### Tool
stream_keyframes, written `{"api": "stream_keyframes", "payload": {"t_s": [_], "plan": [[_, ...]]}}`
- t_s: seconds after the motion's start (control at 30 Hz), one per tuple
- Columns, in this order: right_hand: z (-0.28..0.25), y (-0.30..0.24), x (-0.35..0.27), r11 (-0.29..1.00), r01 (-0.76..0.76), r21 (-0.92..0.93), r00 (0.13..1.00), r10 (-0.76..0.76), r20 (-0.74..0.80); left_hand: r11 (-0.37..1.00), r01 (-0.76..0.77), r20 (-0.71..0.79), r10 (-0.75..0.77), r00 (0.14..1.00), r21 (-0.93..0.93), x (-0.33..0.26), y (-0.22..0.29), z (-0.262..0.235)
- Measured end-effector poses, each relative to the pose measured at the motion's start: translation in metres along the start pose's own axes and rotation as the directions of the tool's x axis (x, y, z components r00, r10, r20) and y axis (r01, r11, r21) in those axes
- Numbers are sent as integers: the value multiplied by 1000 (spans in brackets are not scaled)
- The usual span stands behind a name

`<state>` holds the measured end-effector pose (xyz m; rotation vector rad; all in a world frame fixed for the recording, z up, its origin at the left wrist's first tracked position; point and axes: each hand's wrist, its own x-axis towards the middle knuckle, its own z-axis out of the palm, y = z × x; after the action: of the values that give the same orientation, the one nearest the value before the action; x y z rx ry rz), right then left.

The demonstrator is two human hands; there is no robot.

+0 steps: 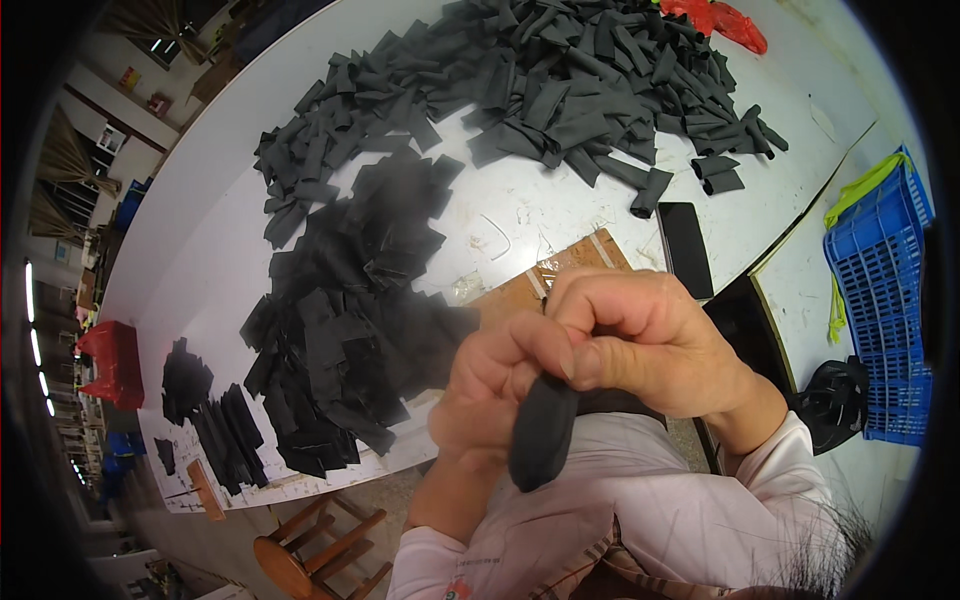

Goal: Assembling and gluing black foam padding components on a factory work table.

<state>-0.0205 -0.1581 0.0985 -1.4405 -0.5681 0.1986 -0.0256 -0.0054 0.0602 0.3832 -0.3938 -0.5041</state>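
A small piece of black fabric (543, 435), rounded at its lower end, hangs from my fingertips in front of my chest. My left hand (492, 380) is closed on its upper part. Against it, thumb to fingers, my right hand (645, 340) pinches at the top edge of the same piece; exactly what lies between those fingertips is hidden. Beyond my hands is a brown wooden board (515, 297) at the table edge. Left of them lies a heap of flat black fabric pieces (335, 330).
Rolled dark fabric pieces (560, 90) pile up along the far side of the white table (205, 235). A black phone (685, 250) lies right of the board. A blue plastic basket (880, 300) stands at the right. A wooden stool (310, 550) and a red bag (110, 362) are at the left.
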Motion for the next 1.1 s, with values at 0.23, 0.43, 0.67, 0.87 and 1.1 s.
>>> {"api": "stream_keyframes", "payload": {"t_s": [0.23,0.43,0.67,0.87,1.1], "plan": [[-28,73,-4,779,-443,444,869,496,-2,892,15,-474,-254,843,-452,4,-13,-43],[-30,102,11,776,-451,440,878,475,63,756,-55,-510,-384,770,-652,7,-11,-71],[-33,112,14,789,-438,431,899,394,192,764,-19,-380,-299,875,-645,-3,-18,-90],[-43,110,16,838,-409,361,913,381,149,995,-16,-456,-30,889,-96,0,-28,-51],[-38,133,1,846,-429,317,897,360,255,880,105,-522,174,835,463,-20,-46,-67]]}}
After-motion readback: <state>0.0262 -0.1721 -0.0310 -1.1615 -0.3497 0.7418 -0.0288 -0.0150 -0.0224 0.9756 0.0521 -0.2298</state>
